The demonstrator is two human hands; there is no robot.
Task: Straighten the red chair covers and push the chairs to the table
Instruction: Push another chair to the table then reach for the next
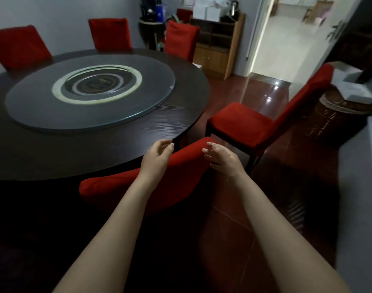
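Observation:
A dark round table [164, 121] carries a glass turntable [90, 92]. Right in front of me a red-covered chair back [121, 185] is tucked against the table's near edge. My left hand [157, 157] and my right hand [221, 158] hover just over its top right end, fingers loosely curled and apart, holding nothing. To the right another red chair [250, 121] stands away from the table, its seat showing and its back leaning toward the doorway. Three more red chair backs [110, 33] stand along the table's far side.
A wicker basket [337, 117] with white boxes on it sits by the right wall. At the back a wooden cabinet [216, 45] stands beside an open doorway [286, 34]. Glossy red floor tiles [263, 89] lie between table and door.

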